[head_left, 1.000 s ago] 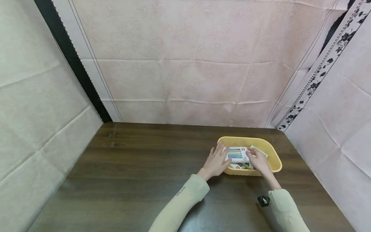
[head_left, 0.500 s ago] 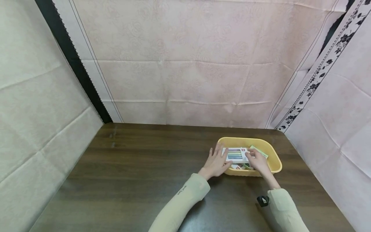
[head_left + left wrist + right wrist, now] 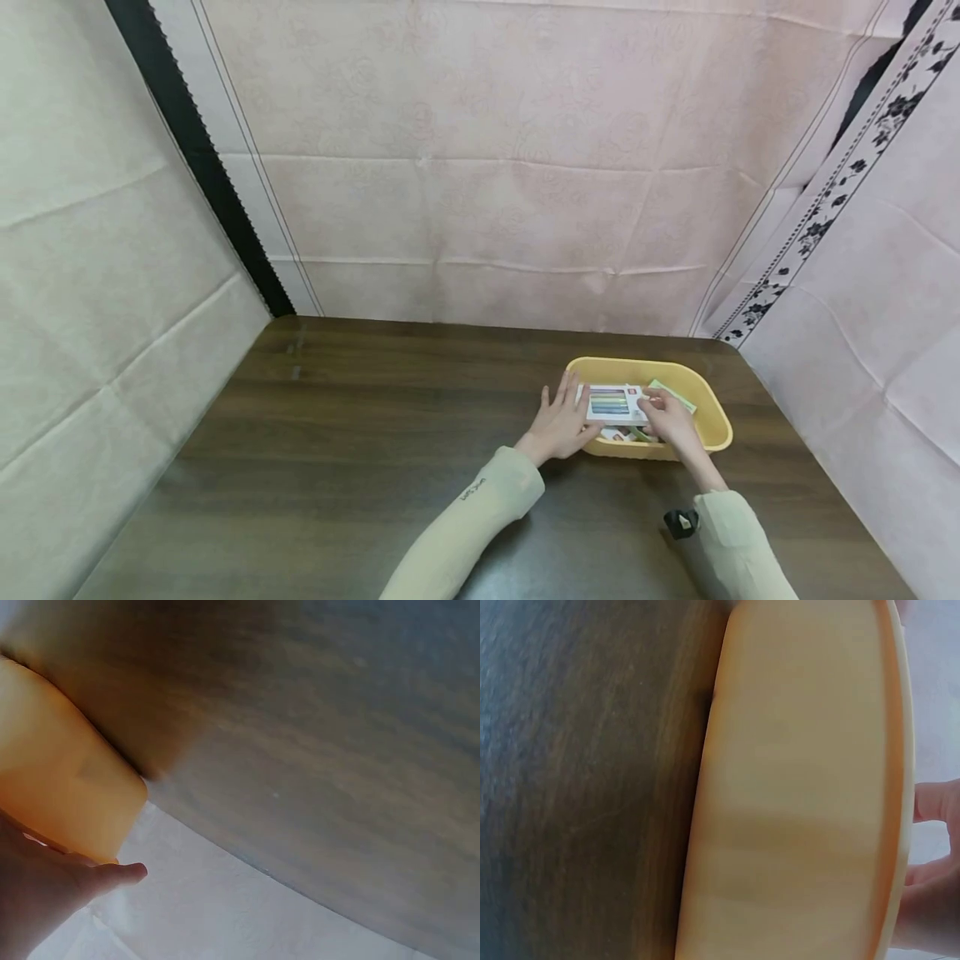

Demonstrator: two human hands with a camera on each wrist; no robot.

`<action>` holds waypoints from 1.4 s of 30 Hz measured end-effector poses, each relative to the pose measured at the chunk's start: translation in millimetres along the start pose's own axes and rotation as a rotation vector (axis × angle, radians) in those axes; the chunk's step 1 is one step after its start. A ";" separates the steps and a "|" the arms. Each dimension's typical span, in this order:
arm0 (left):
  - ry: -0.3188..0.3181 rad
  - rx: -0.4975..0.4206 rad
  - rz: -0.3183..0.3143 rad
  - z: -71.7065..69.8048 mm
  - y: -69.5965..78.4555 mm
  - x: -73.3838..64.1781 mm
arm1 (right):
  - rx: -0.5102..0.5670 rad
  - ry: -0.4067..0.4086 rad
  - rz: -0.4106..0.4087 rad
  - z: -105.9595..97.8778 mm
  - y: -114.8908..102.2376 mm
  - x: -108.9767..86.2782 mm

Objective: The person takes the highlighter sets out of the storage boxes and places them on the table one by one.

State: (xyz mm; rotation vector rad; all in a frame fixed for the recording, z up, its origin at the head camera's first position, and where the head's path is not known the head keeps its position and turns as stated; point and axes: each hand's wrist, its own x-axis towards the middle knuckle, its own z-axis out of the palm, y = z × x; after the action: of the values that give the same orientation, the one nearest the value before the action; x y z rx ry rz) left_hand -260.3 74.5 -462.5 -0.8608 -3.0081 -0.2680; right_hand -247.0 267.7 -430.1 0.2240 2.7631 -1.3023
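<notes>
In the head view a yellow plastic basket (image 3: 716, 421) stands near the table's far right. In it, across the top, lies a flat white box of coloured pens (image 3: 611, 418), its window showing several blue and green sticks. My left hand (image 3: 557, 427) lies over the basket's left rim with straight, spread fingers touching the left end of the box. My right hand (image 3: 670, 423) pinches the right end of the box with bent fingers. The left wrist view shows the basket's outer wall (image 3: 67, 765) and the left thumb. In the right wrist view the fingers show beyond the rim.
Under the box are other small packets (image 3: 618, 433), mostly hidden. A pale green packet (image 3: 673, 396) leans in the basket's right side. The brown wooden table (image 3: 375, 433) has pale cloth (image 3: 480, 167) hanging around it. A black device (image 3: 681, 523) sits at the right cuff.
The head view has shifted slightly. Both hands and the box stay nearly in place, with only a small movement of the right fingers at the box's end.
</notes>
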 end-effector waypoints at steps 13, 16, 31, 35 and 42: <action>0.001 0.032 -0.006 4.5 -0.3 2.1 | 0.021 0.017 -0.003 1.2 7.0 2.1; -0.001 0.038 -0.012 3.5 0.3 1.6 | 0.028 0.020 0.002 1.0 6.1 1.6; 0.006 0.048 -0.029 4.0 1.5 3.0 | 0.224 0.037 -0.044 1.0 0.8 -0.9; 0.015 0.056 -0.026 5.0 1.0 3.2 | 0.309 0.025 -0.043 1.5 -0.8 -1.0; 0.018 0.053 -0.016 2.8 0.9 3.4 | 0.400 0.007 -0.023 1.8 -4.9 -2.0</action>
State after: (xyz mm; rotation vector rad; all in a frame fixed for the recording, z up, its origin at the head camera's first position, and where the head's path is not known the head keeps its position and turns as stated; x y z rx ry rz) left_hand -262.6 77.5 -464.9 -0.8253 -2.9921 -0.1945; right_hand -245.8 263.1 -427.2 0.2198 2.4876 -1.8524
